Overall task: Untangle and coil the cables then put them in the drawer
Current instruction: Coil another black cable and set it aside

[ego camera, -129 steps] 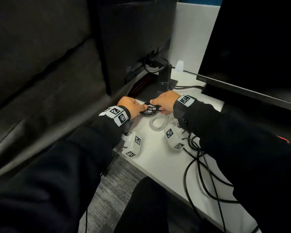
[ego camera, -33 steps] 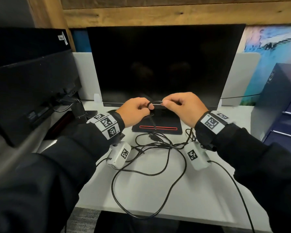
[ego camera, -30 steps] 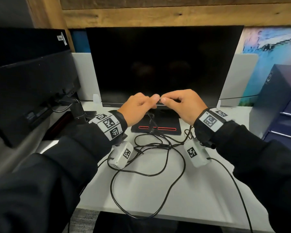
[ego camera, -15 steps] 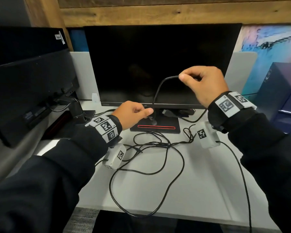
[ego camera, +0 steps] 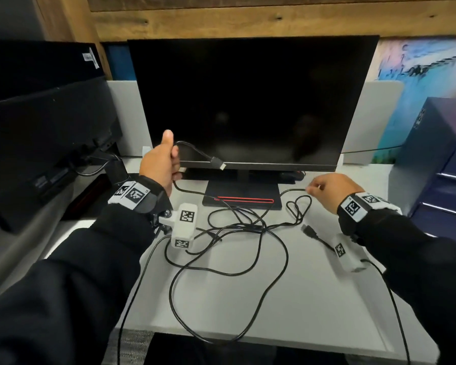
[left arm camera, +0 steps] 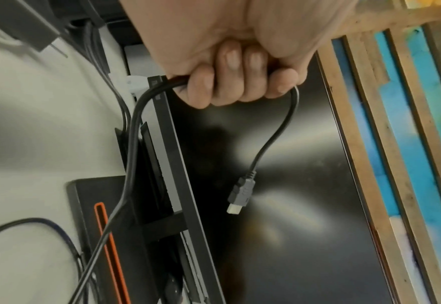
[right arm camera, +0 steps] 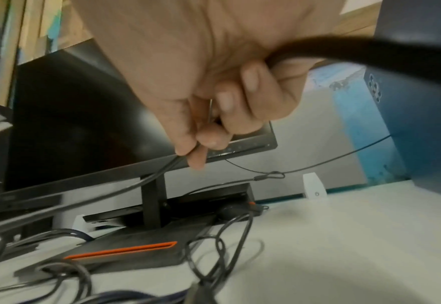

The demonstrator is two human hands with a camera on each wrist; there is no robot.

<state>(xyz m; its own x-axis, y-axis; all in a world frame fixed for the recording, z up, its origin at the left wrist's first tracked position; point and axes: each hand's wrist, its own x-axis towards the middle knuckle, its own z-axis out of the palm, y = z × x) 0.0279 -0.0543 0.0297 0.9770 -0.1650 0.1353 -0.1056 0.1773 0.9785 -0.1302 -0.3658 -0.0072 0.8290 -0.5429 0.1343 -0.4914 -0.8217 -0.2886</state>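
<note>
The left hand [ego camera: 160, 164] is up off the white desk top [ego camera: 295, 299], fist closed around a thin black cable [ego camera: 195, 150] near its end, thumb pointing up, and the short free end droops to the right with its dark rectangular plug [ego camera: 218, 163] hanging in front of the black flat-screen monitor [ego camera: 248, 101]; the left wrist view shows all four fingers [left arm camera: 240, 82] curled tight over the cord, the plug [left arm camera: 241, 193] dangling clear below. Raised like that, the hand seems to serve as the anchor for a coil, keeping the end out of the mess. Over to the right, lower and nearer the desk, the right hand [ego camera: 327, 189] pinches a run of the black cable between thumb and forefinger; in the right wrist view the other fingers [right arm camera: 250, 82] are curled in, and a thick dark cord crosses close to the lens, too blurred to say which one it is. The spread of the two hands reads as feeding slack, drawing a length free. Between them, the loose tangle of black cables [ego camera: 234, 233] lies sprawled on the desk in front of the monitor's black base with its red strip [ego camera: 244, 198], one wide loop reaching the near edge and a second plug [ego camera: 309, 231] lying near the right wrist. At far right stands the dark blue drawer unit [ego camera: 437, 164]; no coil is made and nothing is stowed there yet.
</note>
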